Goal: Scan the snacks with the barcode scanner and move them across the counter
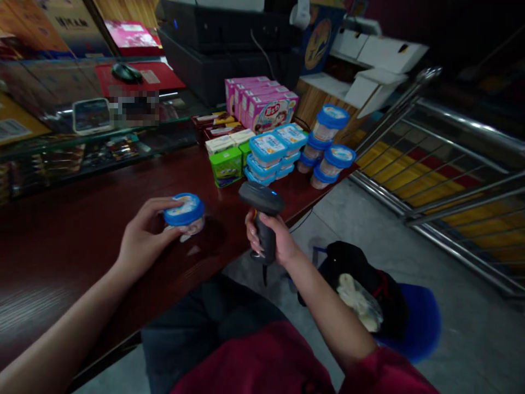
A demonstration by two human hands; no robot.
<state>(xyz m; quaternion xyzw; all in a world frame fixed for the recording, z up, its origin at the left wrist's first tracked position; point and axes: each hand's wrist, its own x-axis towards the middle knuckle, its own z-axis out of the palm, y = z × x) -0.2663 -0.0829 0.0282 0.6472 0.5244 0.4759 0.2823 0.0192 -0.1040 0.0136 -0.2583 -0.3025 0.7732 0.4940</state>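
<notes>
The left hand (141,241) is holding a small round clear tub with a blue lid (184,210). Its fingers are curling around the side of the tub and the thumb is pressing on the near side, so they are closed on it. The tub is sitting low over the dark red wooden bench (82,235), just left of the black plastic hand scanner (262,200). I cannot tell if the bottom of the tub is touching the wood.

The right hand (273,241) is gripping the scanner by its handle, with the fingers wrapping tight all the way round. The scanner is standing up at the near edge of the bench, and a tiny blue light is glowing on its head.

Just behind the scanner, a green cardboard box (225,167) is resting on the bench. Beside it, a stack of flat tubs with light blue lids (268,150) is sitting. Behind the scanner and to its right, round tubs with blue lids (330,145) are standing in small piles. Farther behind the scanner, pink cardboard boxes (262,104) are standing in a row.

Below the scanner and to its right, a black cloth bag (356,268) is lying on a blue chair (422,323). Far to the right of the scanner, a shiny metal railing (451,164) is running along the floor.
</notes>
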